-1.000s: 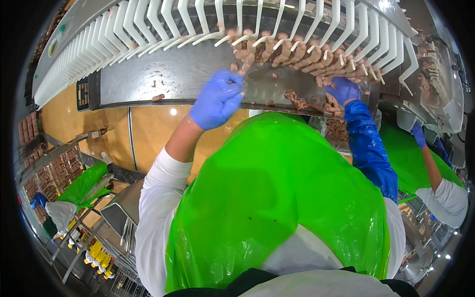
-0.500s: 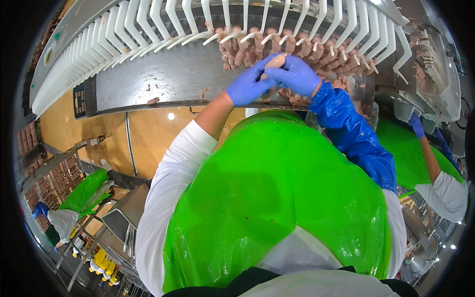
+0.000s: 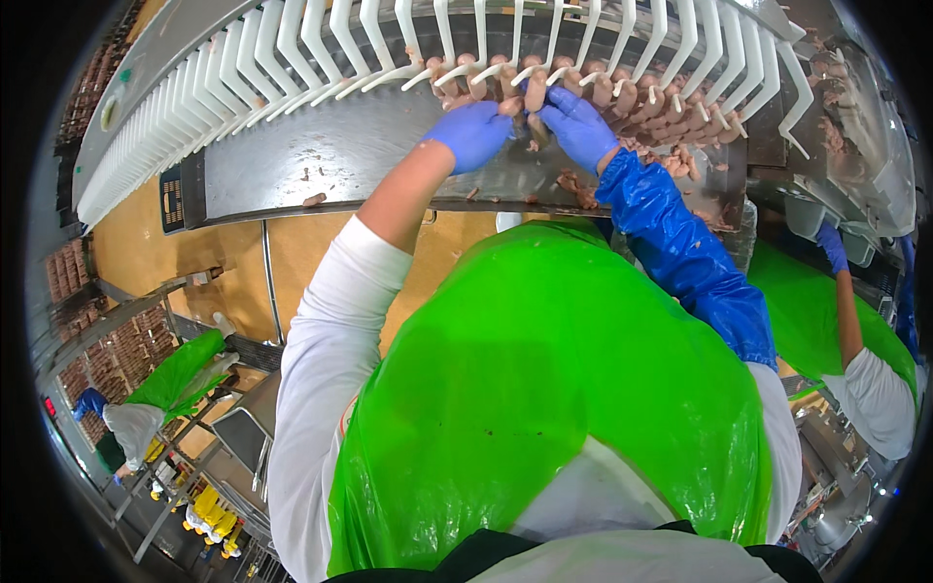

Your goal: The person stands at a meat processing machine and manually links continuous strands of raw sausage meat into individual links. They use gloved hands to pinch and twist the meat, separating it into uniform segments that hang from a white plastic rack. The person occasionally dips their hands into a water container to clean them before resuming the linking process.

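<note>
Both my hands wear blue-violet gloves and work at a row of pale pink sausage links hanging from white hooks. My left hand is closed, with a link's rounded end at its fingertips. Close by on the right, my right hand has its fingers bent against an upright link below a hook. Another limp, pale piece hangs down between the two hands. The right fingertips are partly hidden by the links.
Under the hooks lies a metal tray with meat scraps, and more scraps gather right of centre. White hooks curve away to the left. A co-worker in a green apron stands at the right; another person is far left.
My hands have moved apart; before, they were together around one pale link. Now the left is a little lower and left, and the right is at the hanging links. The view has shifted slightly.
</note>
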A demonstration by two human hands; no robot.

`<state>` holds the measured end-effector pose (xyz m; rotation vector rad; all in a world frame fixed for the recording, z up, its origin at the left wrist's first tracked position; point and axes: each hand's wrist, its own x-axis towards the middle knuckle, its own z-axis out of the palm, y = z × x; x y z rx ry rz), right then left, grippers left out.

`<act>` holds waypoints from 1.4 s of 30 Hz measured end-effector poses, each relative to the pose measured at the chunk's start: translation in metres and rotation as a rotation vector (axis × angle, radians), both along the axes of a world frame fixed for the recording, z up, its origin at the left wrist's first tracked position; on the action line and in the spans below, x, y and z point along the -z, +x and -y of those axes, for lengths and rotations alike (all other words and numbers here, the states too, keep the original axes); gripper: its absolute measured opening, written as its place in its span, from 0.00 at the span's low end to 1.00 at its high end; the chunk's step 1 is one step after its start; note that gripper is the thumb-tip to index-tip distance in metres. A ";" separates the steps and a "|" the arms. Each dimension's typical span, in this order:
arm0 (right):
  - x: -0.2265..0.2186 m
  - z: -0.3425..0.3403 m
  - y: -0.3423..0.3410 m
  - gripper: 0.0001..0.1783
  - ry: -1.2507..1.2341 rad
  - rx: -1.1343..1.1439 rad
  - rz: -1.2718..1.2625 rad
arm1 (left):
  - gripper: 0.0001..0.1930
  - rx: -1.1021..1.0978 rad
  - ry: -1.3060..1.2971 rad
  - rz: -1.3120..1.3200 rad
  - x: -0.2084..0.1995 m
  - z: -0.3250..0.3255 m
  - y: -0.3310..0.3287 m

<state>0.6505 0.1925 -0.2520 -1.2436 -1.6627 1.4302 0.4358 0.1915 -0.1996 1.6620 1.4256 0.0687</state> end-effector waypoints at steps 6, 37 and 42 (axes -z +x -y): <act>-0.022 -0.013 0.003 0.20 0.354 -0.227 0.497 | 0.24 0.308 0.172 -0.291 -0.049 -0.017 0.035; 0.025 0.005 -0.011 0.21 -0.518 -0.196 -1.102 | 0.20 0.140 0.206 0.090 0.026 0.030 0.022; 0.034 0.037 0.110 0.20 -0.172 0.243 -0.069 | 0.18 -0.095 0.192 0.246 0.044 0.040 0.015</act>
